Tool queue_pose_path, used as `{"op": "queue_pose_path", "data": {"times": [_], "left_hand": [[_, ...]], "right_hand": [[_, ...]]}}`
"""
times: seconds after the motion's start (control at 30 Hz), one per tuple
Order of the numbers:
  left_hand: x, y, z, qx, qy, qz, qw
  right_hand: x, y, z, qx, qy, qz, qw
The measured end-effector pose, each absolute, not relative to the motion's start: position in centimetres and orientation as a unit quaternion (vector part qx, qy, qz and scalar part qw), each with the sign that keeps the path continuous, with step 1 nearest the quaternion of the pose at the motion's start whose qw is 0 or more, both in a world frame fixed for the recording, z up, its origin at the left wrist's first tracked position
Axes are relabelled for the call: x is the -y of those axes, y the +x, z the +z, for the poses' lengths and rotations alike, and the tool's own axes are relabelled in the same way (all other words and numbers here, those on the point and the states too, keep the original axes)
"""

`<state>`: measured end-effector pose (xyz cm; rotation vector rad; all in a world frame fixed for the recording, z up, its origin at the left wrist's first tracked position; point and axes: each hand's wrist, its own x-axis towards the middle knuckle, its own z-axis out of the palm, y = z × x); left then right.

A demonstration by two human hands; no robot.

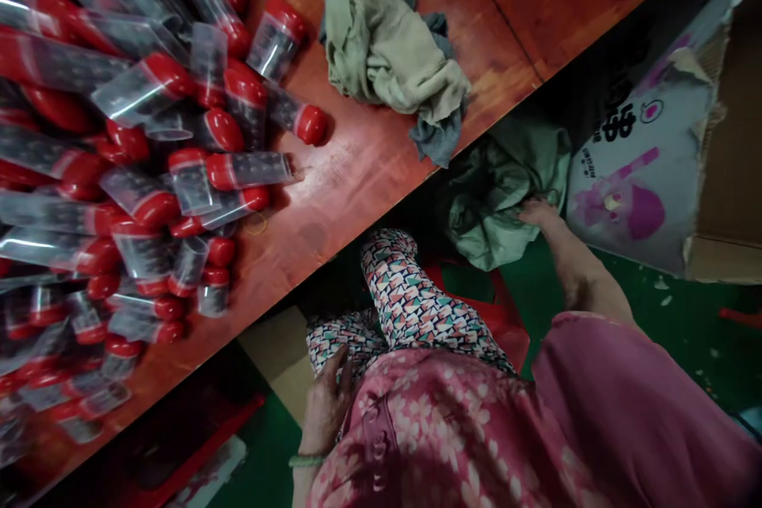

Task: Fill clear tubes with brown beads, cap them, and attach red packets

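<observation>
My right hand reaches down to the right of my legs and grips the edge of a crumpled green sack below the table edge. Its fingertips are partly hidden in the folds. My left hand rests on my lap at the patterned trousers, fingers loosely apart, holding nothing. Beyond it, on the reddish table, lies a large heap of small clear plastic tubes with red caps; dark contents show through the clear walls. A crumpled greenish-grey rag lies near the table edge.
A printed white sack stands beside a cardboard box at the right. Under me is a red plastic stool on a green floor. A cardboard piece and a red-rimmed container sit below the table.
</observation>
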<state>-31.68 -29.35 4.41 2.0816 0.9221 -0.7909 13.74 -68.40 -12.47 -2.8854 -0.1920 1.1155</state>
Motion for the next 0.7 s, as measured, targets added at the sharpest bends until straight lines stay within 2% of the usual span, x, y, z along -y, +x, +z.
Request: {"op": "queue_pose_path", "data": {"times": [0.13, 0.3, 0.5, 0.57, 0.7], "left_hand": [[29.1, -31.5, 3.0, -0.348, 0.804, -0.311, 0.368], [29.5, -30.2, 0.9, -0.322, 0.811, -0.301, 0.385], [30.1, -30.5, 0.3, -0.316, 0.822, -0.273, 0.387], [30.1, -31.1, 0.1, -0.311, 0.830, -0.264, 0.380], [30.4, -31.2, -0.9, -0.296, 0.843, -0.236, 0.383]], "right_hand": [[67.9, 14.2, -6.0, 0.039, -0.933, 0.356, -0.012], [68.6, 14.6, 3.2, -0.069, -0.984, 0.130, -0.098], [69.1, 17.2, 7.4, -0.132, -0.982, 0.026, -0.130], [69.8, 18.2, 8.1, -0.155, -0.975, 0.028, -0.156], [72.1, 19.9, 8.5, -0.189, -0.948, 0.185, -0.176]]}}
